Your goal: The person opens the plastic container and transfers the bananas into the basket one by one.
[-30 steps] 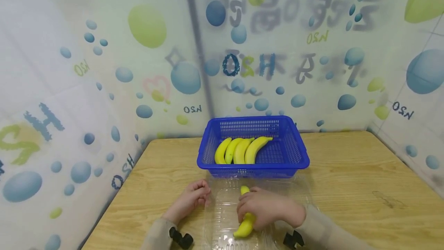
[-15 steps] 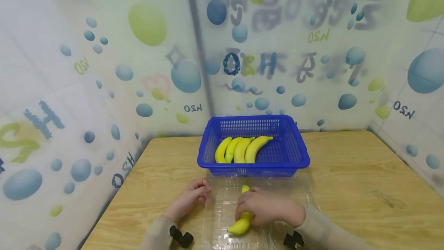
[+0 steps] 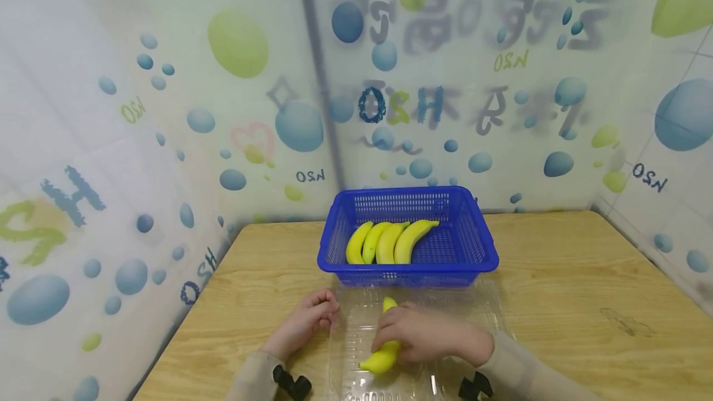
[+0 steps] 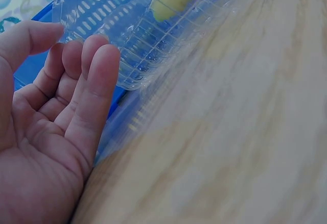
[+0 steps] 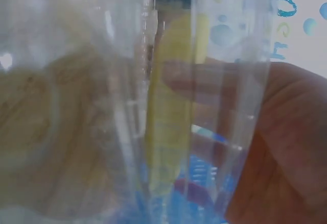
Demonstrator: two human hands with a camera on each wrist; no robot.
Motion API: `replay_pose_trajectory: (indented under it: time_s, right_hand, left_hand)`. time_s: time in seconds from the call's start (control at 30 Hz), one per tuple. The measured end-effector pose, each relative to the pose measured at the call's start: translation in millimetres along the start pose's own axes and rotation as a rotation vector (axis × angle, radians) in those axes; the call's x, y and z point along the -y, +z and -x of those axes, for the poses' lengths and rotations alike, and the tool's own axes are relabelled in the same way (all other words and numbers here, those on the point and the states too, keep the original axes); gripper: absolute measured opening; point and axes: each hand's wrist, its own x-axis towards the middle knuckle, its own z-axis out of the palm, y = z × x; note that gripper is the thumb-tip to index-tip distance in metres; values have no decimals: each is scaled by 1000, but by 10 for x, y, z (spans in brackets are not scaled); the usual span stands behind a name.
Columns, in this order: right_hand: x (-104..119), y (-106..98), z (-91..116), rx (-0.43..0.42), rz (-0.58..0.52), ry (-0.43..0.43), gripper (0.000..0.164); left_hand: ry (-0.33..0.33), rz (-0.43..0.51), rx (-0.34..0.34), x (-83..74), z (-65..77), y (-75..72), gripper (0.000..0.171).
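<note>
My right hand [image 3: 420, 334] grips a yellow banana [image 3: 380, 362] by its middle, low over the left half of a clear plastic clamshell container [image 3: 352, 333]. In the right wrist view, the container's clear wall partly veils the banana [image 5: 168, 101], and thumb and fingers lie around it. Whether the banana touches the container floor I cannot tell. Beside the container's left edge, my left hand [image 3: 303, 322] rests with loosely curled fingers. The left wrist view shows nothing between its fingers [image 4: 97, 76].
Behind the container stands a blue perforated basket [image 3: 409, 268]. Several bananas [image 3: 386, 243] lie side by side in its left part. The wooden table [image 3: 562, 289] extends to both sides, with a patterned curtain [image 3: 267, 104] at the back.
The right hand has shifted slightly left with the banana, whose lower end has swung left and a little away from me. My left hand and the basket stay where they were.
</note>
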Motion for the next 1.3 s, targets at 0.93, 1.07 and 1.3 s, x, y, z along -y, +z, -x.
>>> replay_pose_trajectory:
  time_s: [0.93, 1.07, 1.3]
  right_hand:
    - [46, -354, 82, -177, -34, -23, 42]
    - [48, -384, 95, -178, -40, -14, 44]
    - [60, -443, 117, -202, -3, -39, 44]
  left_hand:
    - [-2, 13, 3, 5, -4, -4, 12]
    - [1, 8, 8, 8, -5, -8, 11]
    - [13, 31, 29, 2, -8, -15, 12]
